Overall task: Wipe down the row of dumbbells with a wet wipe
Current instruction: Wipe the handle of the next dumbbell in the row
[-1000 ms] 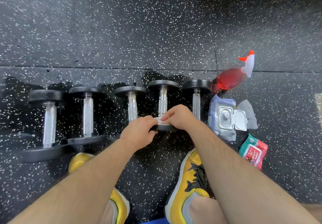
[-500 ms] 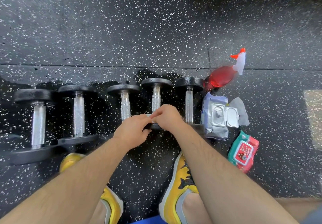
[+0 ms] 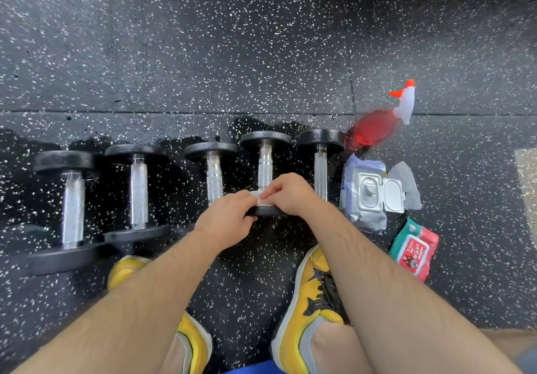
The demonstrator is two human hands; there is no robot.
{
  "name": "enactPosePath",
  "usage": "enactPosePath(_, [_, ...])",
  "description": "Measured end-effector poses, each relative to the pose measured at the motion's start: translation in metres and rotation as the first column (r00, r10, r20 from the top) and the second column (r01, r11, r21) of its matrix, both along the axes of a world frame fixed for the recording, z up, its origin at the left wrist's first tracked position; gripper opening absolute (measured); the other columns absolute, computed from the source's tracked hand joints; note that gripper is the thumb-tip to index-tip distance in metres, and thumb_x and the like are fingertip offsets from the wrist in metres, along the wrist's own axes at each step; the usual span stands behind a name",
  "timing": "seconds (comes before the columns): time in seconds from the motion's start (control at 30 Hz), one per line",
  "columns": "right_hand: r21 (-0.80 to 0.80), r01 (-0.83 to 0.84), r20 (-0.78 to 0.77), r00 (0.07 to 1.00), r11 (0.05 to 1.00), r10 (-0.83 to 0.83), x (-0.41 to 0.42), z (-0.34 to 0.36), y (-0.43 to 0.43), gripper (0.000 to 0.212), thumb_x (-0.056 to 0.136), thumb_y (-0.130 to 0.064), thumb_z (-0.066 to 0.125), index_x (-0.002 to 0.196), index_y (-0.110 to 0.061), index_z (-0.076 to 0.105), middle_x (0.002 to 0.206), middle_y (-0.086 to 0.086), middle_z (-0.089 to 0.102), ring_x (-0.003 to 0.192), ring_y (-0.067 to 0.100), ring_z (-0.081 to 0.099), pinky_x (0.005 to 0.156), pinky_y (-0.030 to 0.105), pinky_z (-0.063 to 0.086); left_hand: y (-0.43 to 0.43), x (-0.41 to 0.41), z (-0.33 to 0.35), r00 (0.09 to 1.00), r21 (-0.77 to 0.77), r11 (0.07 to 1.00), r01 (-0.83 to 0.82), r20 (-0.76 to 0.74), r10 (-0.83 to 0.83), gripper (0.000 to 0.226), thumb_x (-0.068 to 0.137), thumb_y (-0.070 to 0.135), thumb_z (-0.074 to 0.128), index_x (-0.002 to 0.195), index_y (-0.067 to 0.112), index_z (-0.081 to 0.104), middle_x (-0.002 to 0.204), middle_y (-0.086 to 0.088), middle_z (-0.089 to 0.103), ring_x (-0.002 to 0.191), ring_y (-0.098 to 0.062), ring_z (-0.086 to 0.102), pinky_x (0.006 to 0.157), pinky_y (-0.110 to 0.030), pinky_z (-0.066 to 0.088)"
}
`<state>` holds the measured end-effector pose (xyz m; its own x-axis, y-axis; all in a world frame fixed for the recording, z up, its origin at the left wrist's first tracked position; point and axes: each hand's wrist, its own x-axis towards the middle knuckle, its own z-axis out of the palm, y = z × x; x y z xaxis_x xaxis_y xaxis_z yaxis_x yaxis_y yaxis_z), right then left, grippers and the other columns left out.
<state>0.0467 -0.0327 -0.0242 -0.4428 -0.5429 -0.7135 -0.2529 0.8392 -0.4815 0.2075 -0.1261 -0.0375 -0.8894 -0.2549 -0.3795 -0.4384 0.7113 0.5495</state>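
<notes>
Several black-headed dumbbells with knurled steel handles lie in a row on the speckled rubber floor. Both hands meet at the near end of the fourth dumbbell. A small white wet wipe shows between the fingertips, pressed on that dumbbell's near head. My left hand pinches the wipe from the left, my right hand from the right. The near head is mostly hidden under the hands. The third dumbbell and the fifth dumbbell lie on either side.
A red spray bottle lies right of the row. Beside it sit an open wipes pack with a loose wipe, and a red-green wipes pack. My yellow shoes stand just in front of the dumbbells.
The hands stay on the fourth dumbbell's near end, with small shifts of the fingers over the wipe. The view has drifted slightly.
</notes>
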Motion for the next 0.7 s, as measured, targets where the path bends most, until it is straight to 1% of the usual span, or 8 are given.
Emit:
enactPosePath(0.17, [0.005, -0.019, -0.056, 0.998, 1.000, 0.019, 0.017, -0.001, -0.007, 0.024, 0.090, -0.013, 0.067, 0.080, -0.031, 0.077, 0.099, -0.008, 0.069, 0.083, 0.008, 0.061, 0.077, 0.028, 0.054, -0.001, 0.001, 0.000, 1.000, 0.042, 0.999, -0.016, 0.008, 0.016, 0.022, 0.094, 0.026, 0.056, 0.116, 0.029, 0.057, 0.104, 0.016, 0.054, 0.091, -0.011, 0.056, 0.082, -0.034, 0.051])
enactPosePath(0.27, [-0.007, -0.038, -0.042, 0.998, 0.999, 0.038, 0.004, 0.001, -0.001, 0.018, 0.089, -0.020, 0.072, 0.079, -0.034, 0.078, 0.102, -0.012, 0.068, 0.089, 0.007, 0.060, 0.081, 0.026, 0.050, -0.001, 0.001, 0.001, 1.000, 0.035, 0.999, -0.016, 0.006, 0.016, 0.010, 0.094, 0.025, 0.056, 0.104, 0.026, 0.058, 0.097, 0.017, 0.050, 0.088, -0.011, 0.055, 0.080, -0.034, 0.051])
enactPosePath(0.37, [-0.020, -0.026, -0.034, 0.999, 0.999, 0.026, -0.001, 0.003, 0.001, 0.016, 0.087, -0.021, 0.076, 0.077, -0.033, 0.077, 0.097, -0.015, 0.068, 0.087, 0.007, 0.061, 0.075, 0.024, 0.048, -0.001, 0.001, 0.001, 1.000, 0.024, 1.000, -0.015, 0.000, 0.015, 0.004, 0.094, 0.026, 0.056, 0.097, 0.026, 0.055, 0.093, 0.017, 0.049, 0.083, -0.011, 0.053, 0.078, -0.034, 0.050])
enactPosePath(0.43, [-0.015, -0.040, -0.061, 0.997, 0.999, 0.039, 0.007, 0.002, -0.002, 0.020, 0.089, -0.017, 0.070, 0.079, -0.034, 0.077, 0.095, -0.013, 0.066, 0.083, 0.008, 0.062, 0.067, 0.022, 0.047, 0.000, 0.001, 0.001, 1.000, 0.032, 0.999, -0.015, 0.006, 0.014, 0.008, 0.094, 0.025, 0.056, 0.102, 0.026, 0.056, 0.098, 0.016, 0.052, 0.086, -0.011, 0.054, 0.079, -0.032, 0.050])
enactPosePath(0.5, [-0.031, -0.035, -0.062, 0.998, 0.999, 0.034, 0.014, 0.000, -0.002, 0.018, 0.090, -0.018, 0.069, 0.083, -0.033, 0.077, 0.090, -0.012, 0.063, 0.079, 0.009, 0.061, 0.062, 0.020, 0.045, -0.001, 0.001, 0.001, 1.000, 0.046, 0.999, -0.015, 0.011, 0.015, 0.015, 0.094, 0.023, 0.056, 0.108, 0.027, 0.057, 0.102, 0.016, 0.054, 0.090, -0.010, 0.054, 0.081, -0.031, 0.049])
enactPosePath(0.57, [-0.081, 0.035, -0.037, 0.999, 0.996, -0.038, 0.013, -0.002, 0.002, 0.015, 0.090, -0.021, 0.070, 0.083, -0.034, 0.075, 0.082, -0.011, 0.062, 0.072, 0.011, 0.060, 0.060, 0.022, 0.046, -0.002, 0.001, 0.001, 1.000, 0.042, 0.999, -0.016, 0.011, 0.015, 0.014, 0.093, 0.022, 0.056, 0.107, 0.026, 0.057, 0.102, 0.015, 0.053, 0.091, -0.010, 0.054, 0.080, -0.030, 0.049])
enactPosePath(0.63, [-0.160, 0.150, -0.038, 0.987, 0.976, -0.158, 0.009, -0.006, 0.005, 0.012, 0.091, -0.024, 0.069, 0.085, -0.033, 0.073, 0.073, -0.007, 0.057, 0.061, 0.011, 0.052, 0.057, 0.024, 0.045, -0.002, 0.000, 0.002, 1.000, 0.037, 0.999, -0.016, 0.026, 0.015, 0.011, 0.094, 0.022, 0.055, 0.105, 0.024, 0.056, 0.101, 0.013, 0.052, 0.088, -0.011, 0.053, 0.079, -0.030, 0.048])
enactPosePath(0.7, [-0.229, 0.242, -0.076, 0.961, 0.943, -0.265, 0.010, -0.009, 0.002, 0.007, 0.093, -0.025, 0.067, 0.092, -0.029, 0.072, 0.072, -0.004, 0.053, 0.058, 0.010, 0.047, 0.055, 0.025, 0.043, -0.002, -0.001, 0.001, 1.000, 0.037, 0.999, -0.017, 0.018, 0.017, 0.012, 0.095, 0.024, 0.055, 0.107, 0.023, 0.057, 0.101, 0.012, 0.051, 0.087, -0.010, 0.053, 0.080, -0.031, 0.049])
